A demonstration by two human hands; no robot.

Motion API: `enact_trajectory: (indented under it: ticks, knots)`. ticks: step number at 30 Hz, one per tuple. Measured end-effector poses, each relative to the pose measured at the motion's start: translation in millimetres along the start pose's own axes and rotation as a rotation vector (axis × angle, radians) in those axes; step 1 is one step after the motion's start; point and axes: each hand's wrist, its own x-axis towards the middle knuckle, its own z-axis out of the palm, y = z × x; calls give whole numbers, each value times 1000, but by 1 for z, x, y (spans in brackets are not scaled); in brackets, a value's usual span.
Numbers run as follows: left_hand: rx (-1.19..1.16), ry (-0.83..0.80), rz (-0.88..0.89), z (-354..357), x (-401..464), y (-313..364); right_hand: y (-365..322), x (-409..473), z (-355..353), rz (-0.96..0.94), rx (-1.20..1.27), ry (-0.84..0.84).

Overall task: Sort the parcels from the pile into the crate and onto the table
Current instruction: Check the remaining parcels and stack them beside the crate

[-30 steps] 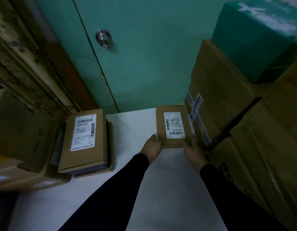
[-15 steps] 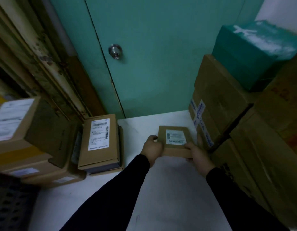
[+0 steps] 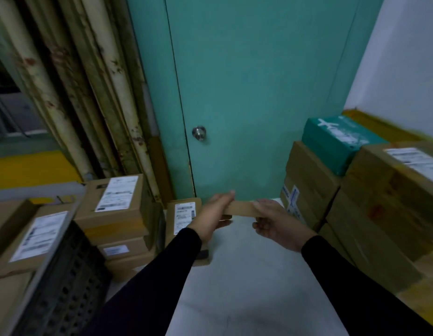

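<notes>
I hold a small flat brown parcel (image 3: 242, 209) lifted above the white table (image 3: 247, 287), seen almost edge-on. My left hand (image 3: 214, 214) grips its left end and my right hand (image 3: 275, 223) grips its right end. A flat labelled parcel (image 3: 184, 215) lies on the table just behind my left hand. The dark perforated crate (image 3: 65, 287) stands at the lower left with labelled parcels (image 3: 33, 236) inside it.
A stack of brown labelled boxes (image 3: 118, 204) stands left of the table. Large cartons (image 3: 370, 214) are piled along the right, with a teal box (image 3: 336, 141) on top. A teal door (image 3: 247, 93) with a round knob (image 3: 199, 132) closes the far side.
The small parcel has been lifted off the table and tilted edge-on between both hands. The view has swung up and left, and the crate has come into sight.
</notes>
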Motion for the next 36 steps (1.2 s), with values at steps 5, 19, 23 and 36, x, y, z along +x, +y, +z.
enact_trajectory:
  ticks: [5,19,23,36]
  knots:
    - [34,-72,125,-38,-37,15,-12,-22,48,-28,-60,-76]
    - [123,69,242,-80,-104,24,-9,-49,112,-89,-95,-126]
    - [156,111,296,-79,-110,27,-8,-53,115,-152,-106,-124]
    - [-148,158,115,-79,-103,30,-6,-49,99,-183,-178,-122]
